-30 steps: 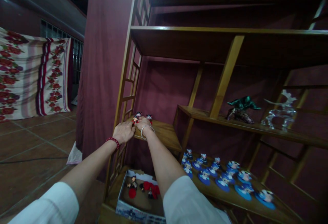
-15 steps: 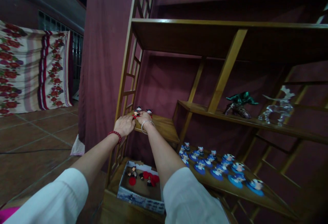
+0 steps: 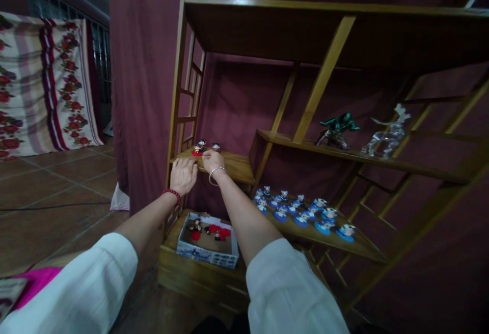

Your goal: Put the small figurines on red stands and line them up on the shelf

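A wooden shelf unit is standing before a dark reddish curtain, and a flowered cloth is hanging at far left above a tiled floor. Blue-based figures are filling a lower shelf, an open box holding more small figures is sitting at bottom left, and a green-and-dark statuette and a clear deer are standing on a higher ledge. On the small left shelf, three figurines are clustering toward the left edge; the front one, on a red base, is standing just left of the right grip, and the rightmost is standing just behind it. The right grip is bunching narrow over the front edge; whether anything is between its fingers I cannot tell. The left grip is resting near the front-left corner, fingers lying together, its underside hidden. Both arms are reaching forward.
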Motion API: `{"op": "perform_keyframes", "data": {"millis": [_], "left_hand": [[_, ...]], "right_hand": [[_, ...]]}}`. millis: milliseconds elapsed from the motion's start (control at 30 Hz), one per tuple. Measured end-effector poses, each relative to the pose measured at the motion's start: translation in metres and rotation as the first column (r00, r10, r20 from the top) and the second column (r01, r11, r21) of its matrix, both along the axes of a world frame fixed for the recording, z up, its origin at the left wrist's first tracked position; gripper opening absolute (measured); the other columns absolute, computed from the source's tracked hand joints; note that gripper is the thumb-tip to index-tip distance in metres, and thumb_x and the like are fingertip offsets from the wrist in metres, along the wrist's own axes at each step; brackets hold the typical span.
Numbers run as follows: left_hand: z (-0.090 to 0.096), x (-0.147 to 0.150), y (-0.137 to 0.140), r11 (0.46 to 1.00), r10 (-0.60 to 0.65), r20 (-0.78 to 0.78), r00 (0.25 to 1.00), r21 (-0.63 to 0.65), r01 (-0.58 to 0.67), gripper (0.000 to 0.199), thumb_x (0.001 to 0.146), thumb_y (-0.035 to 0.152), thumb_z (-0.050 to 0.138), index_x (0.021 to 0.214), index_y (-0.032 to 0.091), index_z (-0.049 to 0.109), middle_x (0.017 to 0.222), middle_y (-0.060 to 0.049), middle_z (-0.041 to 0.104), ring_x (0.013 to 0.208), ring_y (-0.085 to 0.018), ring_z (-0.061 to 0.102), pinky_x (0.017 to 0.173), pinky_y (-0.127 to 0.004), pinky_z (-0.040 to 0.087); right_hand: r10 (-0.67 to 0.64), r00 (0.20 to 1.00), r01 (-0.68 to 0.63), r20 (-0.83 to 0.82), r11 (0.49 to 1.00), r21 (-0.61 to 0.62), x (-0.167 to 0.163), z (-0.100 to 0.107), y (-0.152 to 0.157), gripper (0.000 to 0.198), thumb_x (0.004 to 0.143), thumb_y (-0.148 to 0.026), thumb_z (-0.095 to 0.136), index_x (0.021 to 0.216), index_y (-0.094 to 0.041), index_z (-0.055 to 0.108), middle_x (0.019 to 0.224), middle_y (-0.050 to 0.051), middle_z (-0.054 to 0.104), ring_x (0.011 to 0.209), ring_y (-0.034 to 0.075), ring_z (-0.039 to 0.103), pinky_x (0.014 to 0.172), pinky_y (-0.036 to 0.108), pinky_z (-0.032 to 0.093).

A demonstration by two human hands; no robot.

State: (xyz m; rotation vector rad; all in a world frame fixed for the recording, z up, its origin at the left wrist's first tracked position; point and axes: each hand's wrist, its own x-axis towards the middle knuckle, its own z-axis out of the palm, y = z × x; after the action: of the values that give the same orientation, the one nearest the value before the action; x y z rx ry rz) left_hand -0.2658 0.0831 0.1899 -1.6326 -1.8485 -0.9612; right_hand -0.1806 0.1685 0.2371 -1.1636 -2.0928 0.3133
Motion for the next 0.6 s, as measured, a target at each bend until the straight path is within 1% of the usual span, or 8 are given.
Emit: {"op": "perform_keyframes", "data": {"millis": [67, 133, 267, 367, 400, 467, 533, 600], "left_hand": [[-0.008, 0.008, -0.005, 0.999, -0.019, -0.001, 1.000, 0.029, 0.019, 0.038, 0.085, 0.026, 0.023, 0.114, 0.016, 0.047, 0.121, -0.008, 0.049, 0.118, -0.020, 0.035, 0.103, -0.039, 0.018], [-0.017, 0.016, -0.009, 0.998, -0.032, 0.019, 0.999, 0.055, 0.031, 0.040, 0.084, 0.023, 0.026, 0.120, 0.015, 0.041, 0.128, -0.008, 0.043, 0.124, -0.019, 0.027, 0.104, -0.040, 0.016], [-0.036, 0.032, -0.017, 0.992, -0.079, 0.084, 0.993, 0.108, 0.070, 0.049, 0.081, 0.020, 0.030, 0.129, 0.013, 0.028, 0.139, -0.008, 0.027, 0.130, -0.019, 0.012, 0.105, -0.039, 0.020], [-0.054, 0.044, -0.022, 0.990, -0.112, 0.100, 0.989, 0.093, 0.103, 0.053, 0.081, 0.021, 0.032, 0.132, 0.014, 0.022, 0.141, -0.009, 0.019, 0.131, -0.019, 0.008, 0.105, -0.039, 0.020], [-0.061, 0.048, -0.023, 0.991, -0.120, 0.109, 0.987, 0.070, 0.113, 0.054, 0.081, 0.022, 0.033, 0.133, 0.014, 0.020, 0.141, -0.010, 0.019, 0.131, -0.020, 0.009, 0.105, -0.039, 0.021], [-0.076, 0.057, -0.023, 0.991, -0.133, 0.148, 0.980, 0.016, 0.132, 0.059, 0.080, 0.025, 0.035, 0.134, 0.013, 0.017, 0.139, -0.012, 0.022, 0.130, -0.020, 0.013, 0.104, -0.038, 0.024], [-0.092, 0.066, -0.022, 0.987, -0.151, 0.200, 0.968, -0.032, 0.160, 0.062, 0.078, 0.027, 0.038, 0.134, 0.012, 0.016, 0.136, -0.015, 0.026, 0.128, -0.022, 0.018, 0.102, -0.038, 0.027], [-0.111, 0.075, -0.020, 0.978, -0.176, 0.246, 0.953, -0.063, 0.197, 0.060, 0.078, 0.028, 0.039, 0.132, 0.012, 0.019, 0.132, -0.015, 0.033, 0.125, -0.023, 0.025, 0.101, -0.038, 0.029]], "right_hand": [[0.074, 0.997, -0.073, -0.011, 0.996, 0.055, 0.005, -0.004, -0.009, 0.020, 0.077, -0.021, 0.047, 0.090, -0.023, 0.061, 0.088, 0.000, 0.066, 0.083, 0.013, 0.059, 0.076, 0.022, 0.043], [0.147, 0.989, -0.143, -0.032, 0.984, 0.108, 0.009, -0.009, -0.017, 0.020, 0.078, -0.020, 0.046, 0.091, -0.022, 0.060, 0.088, 0.000, 0.065, 0.082, 0.012, 0.059, 0.076, 0.022, 0.043], [0.258, 0.964, -0.237, -0.070, 0.945, 0.225, 0.021, -0.020, -0.035, 0.021, 0.080, -0.016, 0.041, 0.093, -0.020, 0.058, 0.092, 0.000, 0.062, 0.085, 0.011, 0.056, 0.082, 0.022, 0.040], [0.319, 0.946, -0.290, -0.058, 0.913, 0.285, 0.032, -0.033, -0.050, 0.024, 0.082, -0.014, 0.037, 0.092, -0.021, 0.058, 0.093, -0.002, 0.060, 0.088, 0.009, 0.054, 0.084, 0.020, 0.039], [0.331, 0.942, -0.302, -0.055, 0.908, 0.288, 0.036, -0.040, -0.055, 0.025, 0.082, -0.014, 0.037, 0.092, -0.021, 0.058, 0.093, -0.002, 0.060, 0.089, 0.009, 0.054, 0.084, 0.019, 0.038], [0.327, 0.944, -0.303, -0.048, 0.915, 0.268, 0.045, -0.056, -0.062, 0.025, 0.083, -0.014, 0.037, 0.093, -0.021, 0.058, 0.094, -0.002, 0.060, 0.090, 0.009, 0.053, 0.085, 0.019, 0.038], [0.296, 0.955, -0.284, -0.023, 0.934, 0.216, 0.053, -0.076, -0.066, 0.024, 0.083, -0.016, 0.038, 0.093, -0.022, 0.058, 0.094, -0.002, 0.060, 0.089, 0.009, 0.054, 0.084, 0.018, 0.038], [0.257, 0.966, -0.252, -0.007, 0.954, 0.160, 0.060, -0.099, -0.065, 0.023, 0.083, -0.017, 0.039, 0.093, -0.023, 0.059, 0.094, -0.002, 0.060, 0.089, 0.009, 0.054, 0.084, 0.019, 0.039]]}}
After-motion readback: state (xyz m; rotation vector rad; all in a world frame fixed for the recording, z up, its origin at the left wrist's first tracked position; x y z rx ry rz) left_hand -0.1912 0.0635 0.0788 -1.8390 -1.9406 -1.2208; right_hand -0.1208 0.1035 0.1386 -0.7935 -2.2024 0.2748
